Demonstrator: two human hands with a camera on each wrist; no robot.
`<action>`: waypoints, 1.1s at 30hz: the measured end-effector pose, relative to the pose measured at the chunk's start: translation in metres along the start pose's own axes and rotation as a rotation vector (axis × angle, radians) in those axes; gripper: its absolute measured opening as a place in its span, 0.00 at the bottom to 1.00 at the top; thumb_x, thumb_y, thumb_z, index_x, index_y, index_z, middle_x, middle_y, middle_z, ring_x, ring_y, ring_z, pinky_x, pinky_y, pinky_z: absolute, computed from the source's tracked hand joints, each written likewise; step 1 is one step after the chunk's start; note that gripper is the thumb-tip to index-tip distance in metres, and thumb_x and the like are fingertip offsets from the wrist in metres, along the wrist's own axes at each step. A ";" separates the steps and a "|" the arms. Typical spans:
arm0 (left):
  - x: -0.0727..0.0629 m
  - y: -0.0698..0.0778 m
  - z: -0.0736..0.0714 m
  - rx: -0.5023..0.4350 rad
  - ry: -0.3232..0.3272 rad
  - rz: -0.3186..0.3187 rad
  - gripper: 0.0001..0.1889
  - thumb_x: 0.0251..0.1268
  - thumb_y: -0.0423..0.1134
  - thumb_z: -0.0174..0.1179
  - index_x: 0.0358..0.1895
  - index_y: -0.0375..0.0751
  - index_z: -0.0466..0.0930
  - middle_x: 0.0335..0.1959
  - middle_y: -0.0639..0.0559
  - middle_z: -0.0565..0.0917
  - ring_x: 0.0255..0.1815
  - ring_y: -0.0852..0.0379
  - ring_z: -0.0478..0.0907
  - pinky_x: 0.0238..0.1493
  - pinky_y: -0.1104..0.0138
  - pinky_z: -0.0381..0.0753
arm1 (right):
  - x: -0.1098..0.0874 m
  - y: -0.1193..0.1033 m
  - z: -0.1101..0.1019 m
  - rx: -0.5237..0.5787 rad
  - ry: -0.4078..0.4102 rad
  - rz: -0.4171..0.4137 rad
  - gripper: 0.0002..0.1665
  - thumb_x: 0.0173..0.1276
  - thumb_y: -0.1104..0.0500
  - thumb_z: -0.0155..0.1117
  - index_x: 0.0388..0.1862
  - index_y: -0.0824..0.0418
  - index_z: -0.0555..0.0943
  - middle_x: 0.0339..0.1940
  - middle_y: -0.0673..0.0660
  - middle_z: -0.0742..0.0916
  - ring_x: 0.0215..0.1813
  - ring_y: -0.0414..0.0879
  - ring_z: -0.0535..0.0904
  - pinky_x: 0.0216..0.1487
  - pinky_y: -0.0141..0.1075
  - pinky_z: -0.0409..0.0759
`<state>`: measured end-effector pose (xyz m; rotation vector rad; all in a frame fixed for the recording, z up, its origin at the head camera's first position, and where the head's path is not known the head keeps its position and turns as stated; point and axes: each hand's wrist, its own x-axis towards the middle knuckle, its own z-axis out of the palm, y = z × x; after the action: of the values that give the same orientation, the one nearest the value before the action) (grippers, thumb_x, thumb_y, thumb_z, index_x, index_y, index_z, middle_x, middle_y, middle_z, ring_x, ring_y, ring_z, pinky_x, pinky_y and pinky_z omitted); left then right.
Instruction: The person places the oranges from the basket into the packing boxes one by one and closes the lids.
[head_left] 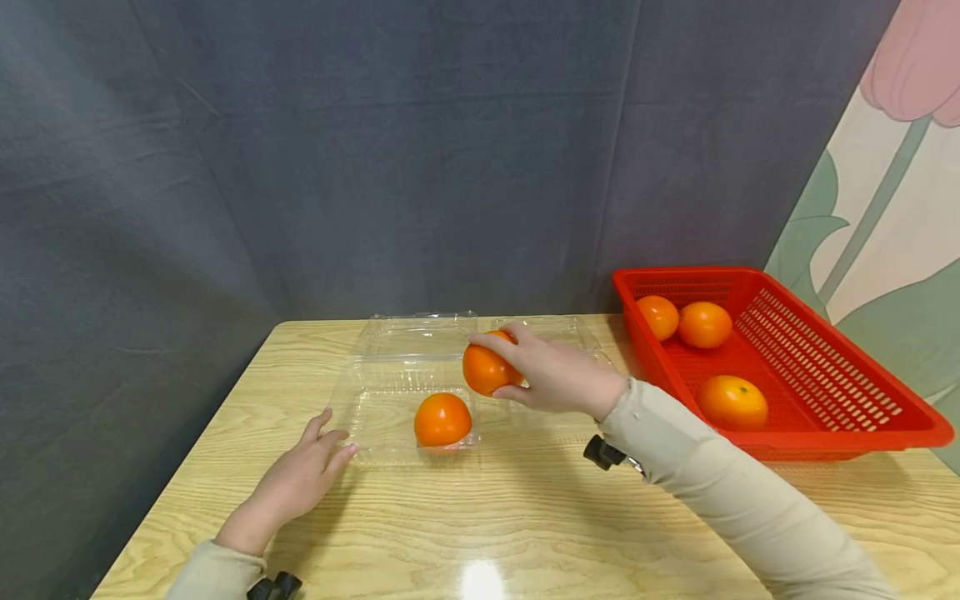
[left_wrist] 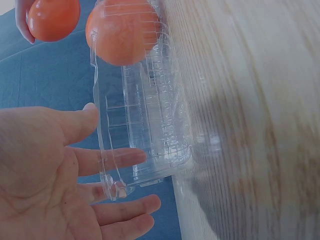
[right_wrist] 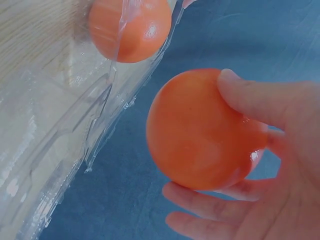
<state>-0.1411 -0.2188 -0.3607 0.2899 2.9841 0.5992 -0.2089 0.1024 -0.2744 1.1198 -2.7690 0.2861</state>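
My right hand (head_left: 558,375) grips an orange (right_wrist: 200,132) between thumb and fingers, holding it above the right part of a clear plastic clamshell box (head_left: 382,417). A second orange (head_left: 442,419) sits inside that box at its right end. The box's lid stands open toward the back. At the box's left front corner, my left hand (head_left: 303,475) has its fingers spread and loosely extended. In the left wrist view its thumb tip is right at the clear rim, and the fingers (left_wrist: 125,212) overlap the box's end.
A second clear plastic box (head_left: 555,333) stands behind and under my right forearm's reach. To the right, a red basket (head_left: 840,442) holds three oranges (head_left: 732,403). A dark grey curtain (head_left: 450,167) hangs behind the wooden table (head_left: 450,533).
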 end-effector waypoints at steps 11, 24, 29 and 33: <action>0.000 0.001 0.000 -0.008 -0.003 0.007 0.26 0.74 0.47 0.43 0.60 0.27 0.69 0.70 0.25 0.50 0.49 0.35 0.79 0.45 0.47 0.78 | 0.004 -0.007 0.004 0.023 0.007 -0.061 0.40 0.57 0.52 0.70 0.68 0.51 0.64 0.52 0.62 0.75 0.43 0.51 0.80 0.42 0.40 0.83; 0.001 0.000 0.001 -0.003 0.000 0.002 0.25 0.73 0.47 0.43 0.60 0.29 0.69 0.71 0.26 0.50 0.49 0.35 0.79 0.43 0.47 0.79 | 0.012 -0.016 0.010 0.085 0.000 -0.076 0.40 0.58 0.53 0.69 0.68 0.52 0.64 0.56 0.62 0.74 0.46 0.51 0.80 0.45 0.40 0.82; 0.001 0.000 0.002 -0.002 0.002 0.004 0.25 0.74 0.47 0.43 0.60 0.28 0.69 0.70 0.25 0.50 0.48 0.35 0.79 0.42 0.48 0.79 | 0.014 -0.020 0.014 0.091 -0.006 -0.083 0.40 0.59 0.53 0.68 0.69 0.52 0.63 0.58 0.62 0.73 0.47 0.51 0.80 0.44 0.40 0.82; 0.002 0.000 0.002 -0.004 -0.001 0.002 0.25 0.74 0.47 0.43 0.60 0.27 0.69 0.70 0.25 0.50 0.47 0.35 0.79 0.40 0.49 0.80 | 0.016 -0.022 0.017 0.087 -0.014 -0.077 0.40 0.60 0.52 0.67 0.70 0.50 0.62 0.59 0.61 0.72 0.48 0.50 0.80 0.45 0.41 0.82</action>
<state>-0.1424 -0.2174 -0.3626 0.2930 2.9816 0.6043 -0.2056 0.0722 -0.2847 1.2495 -2.7417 0.3945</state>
